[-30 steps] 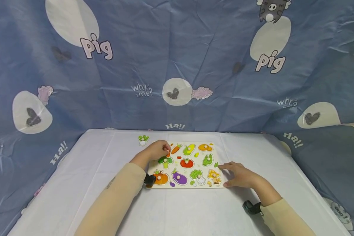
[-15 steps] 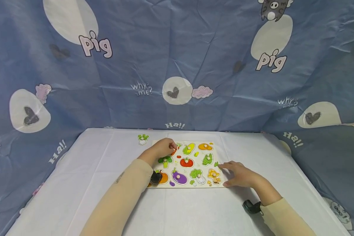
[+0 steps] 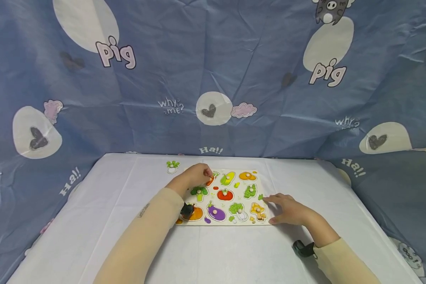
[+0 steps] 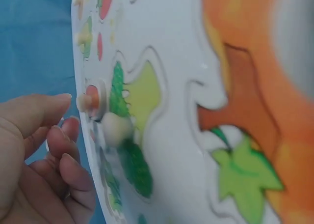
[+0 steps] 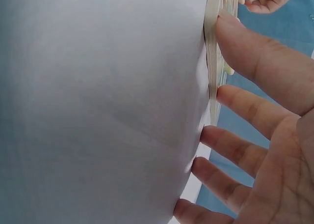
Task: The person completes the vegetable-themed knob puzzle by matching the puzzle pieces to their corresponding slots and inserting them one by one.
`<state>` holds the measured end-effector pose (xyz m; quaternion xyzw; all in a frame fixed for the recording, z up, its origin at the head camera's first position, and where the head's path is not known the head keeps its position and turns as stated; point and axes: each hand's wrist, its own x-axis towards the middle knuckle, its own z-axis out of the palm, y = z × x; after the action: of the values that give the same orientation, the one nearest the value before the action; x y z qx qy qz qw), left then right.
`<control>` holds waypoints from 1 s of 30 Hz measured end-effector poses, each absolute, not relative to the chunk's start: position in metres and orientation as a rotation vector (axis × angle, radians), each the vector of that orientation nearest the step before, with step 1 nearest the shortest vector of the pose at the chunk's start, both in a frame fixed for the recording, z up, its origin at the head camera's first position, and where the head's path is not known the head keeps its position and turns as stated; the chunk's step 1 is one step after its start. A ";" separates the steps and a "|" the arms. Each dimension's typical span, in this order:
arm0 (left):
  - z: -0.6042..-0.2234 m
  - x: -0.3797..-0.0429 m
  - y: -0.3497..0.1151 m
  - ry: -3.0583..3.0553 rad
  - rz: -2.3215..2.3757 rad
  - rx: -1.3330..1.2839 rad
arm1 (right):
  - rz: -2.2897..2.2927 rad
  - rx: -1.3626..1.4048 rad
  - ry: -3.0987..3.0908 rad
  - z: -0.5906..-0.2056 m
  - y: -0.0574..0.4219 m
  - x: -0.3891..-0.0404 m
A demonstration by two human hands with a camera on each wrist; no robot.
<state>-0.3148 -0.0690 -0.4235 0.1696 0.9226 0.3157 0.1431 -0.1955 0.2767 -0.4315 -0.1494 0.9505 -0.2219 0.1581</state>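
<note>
A wooden vegetable puzzle board (image 3: 239,197) lies flat, with knobbed pieces in it. My left hand (image 3: 195,176) is over its far left corner, thumb and curled fingers at the knob of the carrot piece (image 3: 209,182). In the left wrist view that carrot piece (image 4: 93,102) shows a thick pale rim standing above the board, its knob right at the fingertips. My right hand (image 3: 287,211) touches the board's right edge with thumb and spread fingers; the right wrist view shows its thumb (image 5: 245,47) against the edge. The radish piece (image 3: 172,167) lies off the board.
Broccoli (image 3: 199,193), tomato (image 3: 225,195), corn (image 3: 228,178) and eggplant (image 3: 216,214) pieces are among those on the board. The pumpkin (image 3: 195,213) is partly behind the left wrist camera. White cloth covers the table (image 3: 230,256), with a blue patterned curtain (image 3: 177,71) behind.
My left hand has moved slightly right and away from me, bringing the carrot piece from beside the printed carrot shape to over it. The right hand stays at the board's edge.
</note>
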 end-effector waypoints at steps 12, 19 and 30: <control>-0.423 -0.317 -0.055 2.643 0.842 0.303 | -0.649 -0.416 2.709 -0.433 0.278 -0.197; -0.428 -0.321 -0.056 2.645 0.851 0.304 | -0.626 -0.420 2.727 -0.431 0.277 -0.197; -0.427 -0.321 -0.054 2.661 0.895 0.342 | -0.631 -0.404 2.724 -0.433 0.277 -0.197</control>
<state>-0.3211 -0.0544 -0.4273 0.1194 0.9294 0.3127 0.1558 -0.1965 0.2773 -0.4330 -0.1412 0.9522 -0.2205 0.1576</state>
